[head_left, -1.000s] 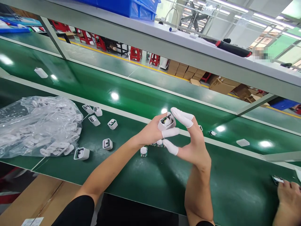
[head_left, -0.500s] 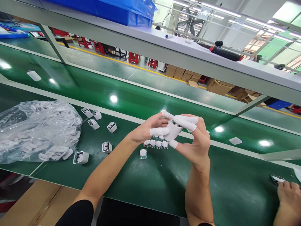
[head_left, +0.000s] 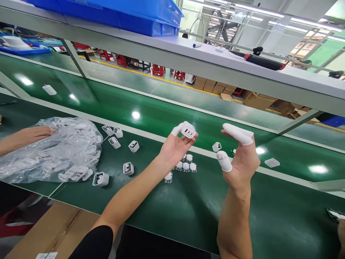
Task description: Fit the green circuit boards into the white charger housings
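Note:
A white charger housing (head_left: 189, 130) with port slots on its face is gripped by my left hand (head_left: 176, 148), which wears white finger cots. Apart from it, to the right, my right hand (head_left: 239, 154) hangs open, thumb and cot-covered fingers spread with nothing between them. Below my left hand, several green circuit boards (head_left: 185, 166) with white round tops lie in rows, partly hidden by the wrist. One more board (head_left: 168, 177) sits nearer me. Just left of my right hand stands another white housing (head_left: 216, 146).
Several open white housings (head_left: 113, 142) stand at left, beside a clear plastic bag (head_left: 72, 151) of white parts. A co-worker's hand (head_left: 40, 133) reaches onto that bag. A white cover (head_left: 272, 163) lies at right. The overhead shelf (head_left: 172, 54) carries a blue bin (head_left: 151, 18).
My right hand has let go of the housing and moved right, opening. My left hand has turned the housing so its port face shows. A co-worker's hand has appeared at the bag.

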Motion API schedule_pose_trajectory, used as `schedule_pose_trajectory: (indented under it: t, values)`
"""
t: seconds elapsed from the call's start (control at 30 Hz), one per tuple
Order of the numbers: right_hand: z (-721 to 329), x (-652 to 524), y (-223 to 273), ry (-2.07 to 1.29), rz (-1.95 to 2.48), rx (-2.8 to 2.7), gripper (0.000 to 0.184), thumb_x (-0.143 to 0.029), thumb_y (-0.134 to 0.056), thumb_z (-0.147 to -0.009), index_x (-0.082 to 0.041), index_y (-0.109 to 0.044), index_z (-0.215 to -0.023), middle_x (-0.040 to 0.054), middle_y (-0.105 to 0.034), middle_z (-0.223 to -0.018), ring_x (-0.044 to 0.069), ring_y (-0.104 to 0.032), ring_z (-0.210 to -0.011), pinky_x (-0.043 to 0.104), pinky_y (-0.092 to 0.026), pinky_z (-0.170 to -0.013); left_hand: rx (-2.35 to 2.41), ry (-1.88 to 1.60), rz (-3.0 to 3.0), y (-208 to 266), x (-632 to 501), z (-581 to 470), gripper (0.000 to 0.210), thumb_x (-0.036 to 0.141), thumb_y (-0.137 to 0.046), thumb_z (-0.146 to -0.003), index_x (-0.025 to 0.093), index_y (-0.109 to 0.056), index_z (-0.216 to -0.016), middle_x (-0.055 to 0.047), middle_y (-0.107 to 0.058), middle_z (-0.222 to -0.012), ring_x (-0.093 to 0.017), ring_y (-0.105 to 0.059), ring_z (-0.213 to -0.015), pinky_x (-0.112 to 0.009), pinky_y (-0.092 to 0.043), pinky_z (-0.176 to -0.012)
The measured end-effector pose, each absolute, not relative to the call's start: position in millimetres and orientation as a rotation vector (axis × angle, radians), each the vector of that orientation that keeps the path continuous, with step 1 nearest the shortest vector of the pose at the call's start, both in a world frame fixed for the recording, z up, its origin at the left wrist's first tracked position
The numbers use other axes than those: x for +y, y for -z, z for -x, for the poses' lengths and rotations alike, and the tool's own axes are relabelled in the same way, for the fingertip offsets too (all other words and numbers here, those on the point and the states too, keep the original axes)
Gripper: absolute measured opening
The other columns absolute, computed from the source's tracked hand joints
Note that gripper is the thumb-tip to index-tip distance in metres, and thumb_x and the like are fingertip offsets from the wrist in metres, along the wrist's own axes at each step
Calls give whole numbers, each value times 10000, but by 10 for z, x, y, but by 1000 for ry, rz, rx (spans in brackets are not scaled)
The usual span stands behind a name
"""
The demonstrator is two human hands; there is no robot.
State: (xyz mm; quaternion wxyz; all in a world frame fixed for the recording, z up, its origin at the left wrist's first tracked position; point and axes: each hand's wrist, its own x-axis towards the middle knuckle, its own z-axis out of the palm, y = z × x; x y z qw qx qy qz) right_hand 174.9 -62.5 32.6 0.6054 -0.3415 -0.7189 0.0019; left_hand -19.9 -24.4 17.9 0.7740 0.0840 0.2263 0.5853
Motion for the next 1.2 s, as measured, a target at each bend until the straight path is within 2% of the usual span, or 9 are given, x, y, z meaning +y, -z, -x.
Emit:
schedule_pose_trajectory:
  t: [0.13,0.3,0.47,0.6,0.8,0.87,1.0,1.13,1.2]
  values:
    - [-1717,-638,-371,14,778,-1669,539,-554,-820,-965,-309,-736,-1438,114,-764,-1365,383,-715,-1260,630,-629,-1040,523,-1303,-134,-142,-222,198,110,248,-739,-1020,168,-692,-1080,-106,-766,-1010,-212,-813,-891,-263,-646,-747]
    - [-1688,-658,-412,10,770,-1683,481,-488,-834,-968,-326,-750,-1413,103,-772,-1337,371,-733,-1234,611,-650,-1005,648,-1333,-121,-14,-143,201,215,226,-811,-945,180,-679,-1107,-84,-748,-979,-195,-801,-840,-234,-611,-689]
    - [-1686,-663,-416,-9,753,-1684,461,-426,-855,-947,-311,-773,-1386,101,-783,-1321,370,-742,-1218,611,-642,-1022,744,-1245,-88,131,52,222,239,261,-814,-942,178,-656,-1102,-67,-719,-912,-169,-770,-737,-205,-540,-578]
    - [-1679,-660,-420,2,767,-1690,422,-420,-852,-950,-314,-784,-1353,97,-786,-1310,370,-748,-1216,601,-655,-995,750,-1168,-112,236,179,234,296,293,-840,-911,183,-647,-1105,-64,-718,-884,-172,-764,-722,-205,-520,-554]
    - [-1689,-671,-449,32,751,-1711,405,-377,-853,-946,-310,-789,-1341,90,-793,-1286,362,-763,-1180,595,-650,-991,792,-1251,-532,471,386,332,392,340,-875,-817,216,-599,-1066,-58,-757,-900,-192,-783,-767,-253,-561,-663]
    - [-1711,-690,-465,40,739,-1704,405,-368,-861,-941,-311,-792,-1336,88,-798,-1273,369,-760,-1199,596,-648,-996,920,-1368,-791,608,444,444,383,362,-858,-828,228,-609,-1087,-38,-750,-936,-167,-761,-743,-268,-570,-699]
    - [-1799,-734,-509,70,714,-1652,397,-318,-846,-950,-315,-799,-1343,94,-804,-1253,372,-762,-1200,606,-649,-997,1358,-1496,-1344,1002,344,745,365,376,-785,-906,233,-644,-1210,-60,-746,-1184,-130,-735,-786,-281,-589,-762]
    - [-1905,-743,-550,93,673,-1587,375,-288,-835,-948,-305,-818,-1323,97,-814,-1211,370,-778,-1163,599,-653,-978,1546,-1426,-1496,1431,-9,985,433,305,-795,-888,229,-662,-1293,-64,-734,-1177,-145,-696,-792,-323,-591,-805]
    - [-1944,-732,-558,115,651,-1574,383,-301,-852,-925,-297,-826,-1307,95,-820,-1197,368,-790,-1127,597,-657,-961,1587,-1386,-1570,1584,-171,1061,364,275,-773,-902,236,-697,-1256,-59,-713,-1190,-157,-698,-852,-342,-601,-866]
